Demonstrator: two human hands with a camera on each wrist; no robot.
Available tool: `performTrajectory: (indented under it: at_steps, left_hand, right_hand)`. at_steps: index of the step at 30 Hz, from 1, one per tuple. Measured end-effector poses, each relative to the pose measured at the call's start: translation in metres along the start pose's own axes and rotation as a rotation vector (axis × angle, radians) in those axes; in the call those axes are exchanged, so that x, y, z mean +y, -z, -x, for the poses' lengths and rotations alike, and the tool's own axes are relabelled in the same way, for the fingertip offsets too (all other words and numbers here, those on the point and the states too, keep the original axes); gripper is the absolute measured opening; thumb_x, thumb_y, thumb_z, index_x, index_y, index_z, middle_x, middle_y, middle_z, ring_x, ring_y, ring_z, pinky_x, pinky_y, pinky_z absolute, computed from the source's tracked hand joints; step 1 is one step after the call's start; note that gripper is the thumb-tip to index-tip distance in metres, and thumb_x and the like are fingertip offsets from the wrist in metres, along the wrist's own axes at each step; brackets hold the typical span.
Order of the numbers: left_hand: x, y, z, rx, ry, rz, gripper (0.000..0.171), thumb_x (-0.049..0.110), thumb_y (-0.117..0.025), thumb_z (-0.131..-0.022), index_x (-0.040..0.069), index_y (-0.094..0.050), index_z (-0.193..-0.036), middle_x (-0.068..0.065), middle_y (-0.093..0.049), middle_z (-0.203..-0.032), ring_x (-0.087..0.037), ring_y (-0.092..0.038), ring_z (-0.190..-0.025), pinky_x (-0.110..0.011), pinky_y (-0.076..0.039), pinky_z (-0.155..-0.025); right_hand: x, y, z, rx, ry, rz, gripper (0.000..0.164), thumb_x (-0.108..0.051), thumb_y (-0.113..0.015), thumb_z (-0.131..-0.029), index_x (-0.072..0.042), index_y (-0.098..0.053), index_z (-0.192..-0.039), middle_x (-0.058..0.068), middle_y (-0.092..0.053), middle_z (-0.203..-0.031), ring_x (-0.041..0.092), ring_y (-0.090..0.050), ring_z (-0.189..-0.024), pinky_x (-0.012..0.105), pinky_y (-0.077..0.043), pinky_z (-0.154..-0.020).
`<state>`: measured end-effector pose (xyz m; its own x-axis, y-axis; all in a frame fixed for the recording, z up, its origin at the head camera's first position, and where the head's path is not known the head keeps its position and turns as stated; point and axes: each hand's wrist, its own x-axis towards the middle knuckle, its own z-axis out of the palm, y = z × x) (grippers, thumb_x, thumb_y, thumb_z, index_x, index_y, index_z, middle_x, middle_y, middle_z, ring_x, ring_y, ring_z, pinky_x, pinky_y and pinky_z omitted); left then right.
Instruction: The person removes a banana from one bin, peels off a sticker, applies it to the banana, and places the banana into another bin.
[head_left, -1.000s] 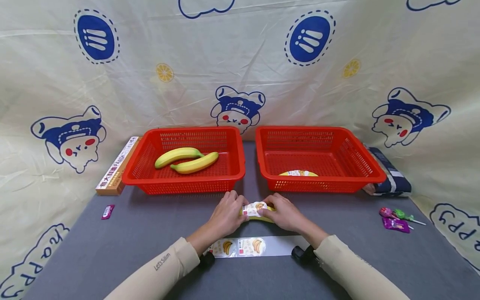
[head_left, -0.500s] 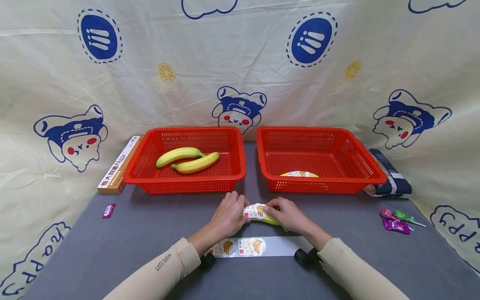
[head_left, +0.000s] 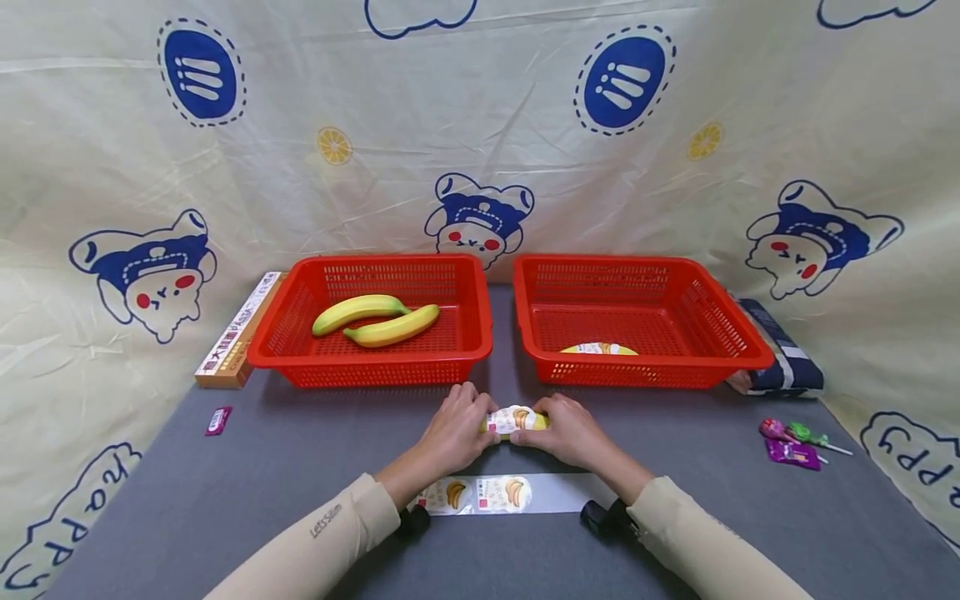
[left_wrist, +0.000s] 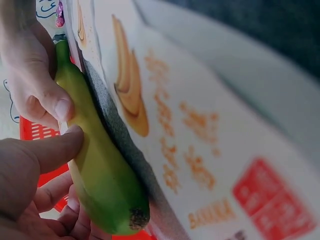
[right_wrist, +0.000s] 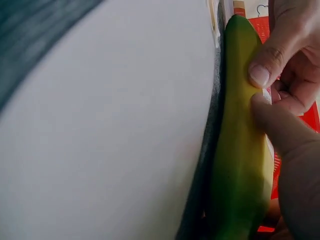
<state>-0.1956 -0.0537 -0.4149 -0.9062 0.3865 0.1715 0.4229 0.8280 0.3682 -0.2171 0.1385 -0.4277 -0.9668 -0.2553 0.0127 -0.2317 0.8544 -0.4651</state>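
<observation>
Between both hands, a yellow banana with green ends (left_wrist: 107,170) lies crosswise above the grey table. A white sticker with a banana picture (head_left: 512,419) covers the side away from me. The left hand (head_left: 456,427) grips the banana's left part, thumb on the near side and fingers behind. On its right part, the right hand (head_left: 570,428) grips it likewise; in the wrist views the two thumbs nearly meet. Just in front of the hands lies a pale backing strip (head_left: 562,493) with two banana stickers showing, its left end partly hidden by the left wrist.
A red basket (head_left: 375,375) at back left holds two bananas (head_left: 360,312). The right red basket (head_left: 645,371) holds a stickered banana (head_left: 570,350). At the sides are a long box (head_left: 238,333), a small purple packet (head_left: 217,421), lollipops (head_left: 801,430) and a dark blue bag (head_left: 783,350).
The right hand slid a little right along the sticker, then moved back left and now grips the banana's right part with thumb and fingers. The left hand has stayed on the banana.
</observation>
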Motion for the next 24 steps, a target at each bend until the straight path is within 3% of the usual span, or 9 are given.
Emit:
performTrajectory:
  at_steps: [12, 19, 24]
  left_hand:
    - [-0.003, 0.0, -0.005, -0.056, 0.049, 0.081, 0.037, 0.026, -0.072, -0.082, 0.011, -0.068, -0.115, -0.004, -0.062, -0.103, -0.016, -0.045, -0.094, -0.032, -0.041, -0.085]
    - [-0.011, 0.002, 0.0, -0.093, 0.064, 0.126, 0.046, 0.034, -0.073, -0.08, 0.013, -0.065, -0.12, -0.006, -0.063, -0.105, -0.018, -0.048, -0.094, -0.035, -0.04, -0.083]
    - [-0.019, 0.006, 0.01, -0.128, 0.102, 0.155, 0.057, 0.035, -0.076, -0.076, 0.012, -0.059, -0.126, -0.006, -0.06, -0.11, -0.02, -0.048, -0.097, -0.036, -0.041, -0.082]
  right_hand:
    - [-0.001, -0.001, 0.0, -0.013, -0.014, 0.012, 0.054, -0.044, -0.078, -0.071, 0.0, -0.068, -0.101, 0.005, -0.06, -0.085, 0.016, -0.05, -0.078, 0.03, -0.039, -0.068]
    - [0.003, 0.0, -0.001, -0.034, -0.025, -0.068, 0.05, -0.043, -0.076, -0.073, -0.002, -0.068, -0.1, 0.004, -0.059, -0.084, 0.015, -0.049, -0.078, 0.028, -0.037, -0.067]
    - [0.01, 0.009, 0.002, -0.035, -0.066, -0.194, 0.05, -0.046, -0.071, -0.078, -0.007, -0.067, -0.109, 0.005, -0.064, -0.098, 0.016, -0.053, -0.088, 0.03, -0.042, -0.076]
